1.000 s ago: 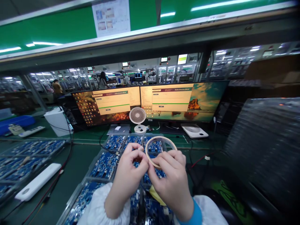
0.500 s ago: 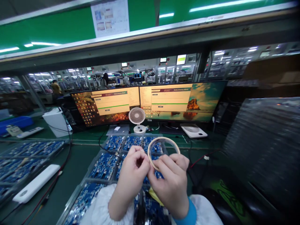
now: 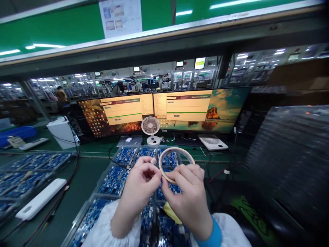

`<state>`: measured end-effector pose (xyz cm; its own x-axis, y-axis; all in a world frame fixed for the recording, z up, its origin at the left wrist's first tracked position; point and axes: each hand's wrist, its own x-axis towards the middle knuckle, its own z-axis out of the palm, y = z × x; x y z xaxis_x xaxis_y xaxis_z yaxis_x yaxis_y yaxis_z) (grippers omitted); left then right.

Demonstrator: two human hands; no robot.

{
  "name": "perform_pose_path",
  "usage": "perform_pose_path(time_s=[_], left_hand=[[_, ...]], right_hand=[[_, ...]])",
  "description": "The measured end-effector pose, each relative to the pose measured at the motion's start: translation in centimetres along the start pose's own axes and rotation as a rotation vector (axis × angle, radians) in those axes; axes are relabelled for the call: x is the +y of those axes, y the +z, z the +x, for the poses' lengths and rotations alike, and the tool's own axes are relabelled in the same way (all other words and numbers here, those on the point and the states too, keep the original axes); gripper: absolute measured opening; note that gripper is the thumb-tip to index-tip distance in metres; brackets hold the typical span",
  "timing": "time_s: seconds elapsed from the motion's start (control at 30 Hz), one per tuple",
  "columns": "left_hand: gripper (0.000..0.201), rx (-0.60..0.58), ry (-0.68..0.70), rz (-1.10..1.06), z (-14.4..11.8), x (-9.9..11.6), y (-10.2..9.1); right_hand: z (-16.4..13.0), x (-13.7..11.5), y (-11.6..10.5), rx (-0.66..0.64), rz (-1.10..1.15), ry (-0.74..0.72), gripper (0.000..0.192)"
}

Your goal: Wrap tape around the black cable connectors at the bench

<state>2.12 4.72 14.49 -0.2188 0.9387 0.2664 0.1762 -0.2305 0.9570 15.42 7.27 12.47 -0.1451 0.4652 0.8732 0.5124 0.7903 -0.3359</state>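
A thin roll of beige tape (image 3: 161, 164) is held up on edge over the boards. My right hand (image 3: 189, 195) grips its lower right side, with the fingers curled over the rim and the thumb below. My left hand (image 3: 141, 181) is closed in a pinch at the roll's lower left edge, where the tape's end seems to be; the fingertips partly hide it. A small pale piece (image 3: 153, 161) shows at the left index finger. Beneath both hands lies a clear divided tray (image 3: 96, 187) holding several blue circuit boards (image 3: 113, 181).
Two monitors (image 3: 123, 113) stand behind a small white fan (image 3: 150, 126). Another tray of boards (image 3: 33, 171) and a white elongated device (image 3: 41, 199) lie left. Stacked clear trays (image 3: 290, 161) rise at right. A yellow piece (image 3: 171, 212) sits near my right wrist. Cables cross the green bench.
Both hands and the roll have shifted slightly left. My left hand has turned a little, and the small pale piece now shows at its index finger.
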Motion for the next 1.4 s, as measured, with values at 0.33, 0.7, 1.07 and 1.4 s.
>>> perform_pose_path(time_s=[0.33,0.7,1.07,1.4], left_hand=[[0.012,-0.003,-0.045,-0.041,0.8,-1.0,-0.3],[0.005,0.041,-0.049,-0.024,0.5,-1.8,-0.4],[0.019,0.061,-0.129,-0.084,0.7,-0.8,-2.3],[0.040,0.023,-0.132,-0.123,0.3,-0.5,-2.0]], right_hand=[[-0.5,-0.2,0.8,0.034,-0.053,-0.016,0.021],[-0.5,-0.2,0.7,-0.003,-0.051,-0.004,0.018],[0.4,0.0,-2.2,0.114,-0.029,-0.020,0.006],[0.8,2.9,-0.8,-0.221,0.245,0.239,0.019]])
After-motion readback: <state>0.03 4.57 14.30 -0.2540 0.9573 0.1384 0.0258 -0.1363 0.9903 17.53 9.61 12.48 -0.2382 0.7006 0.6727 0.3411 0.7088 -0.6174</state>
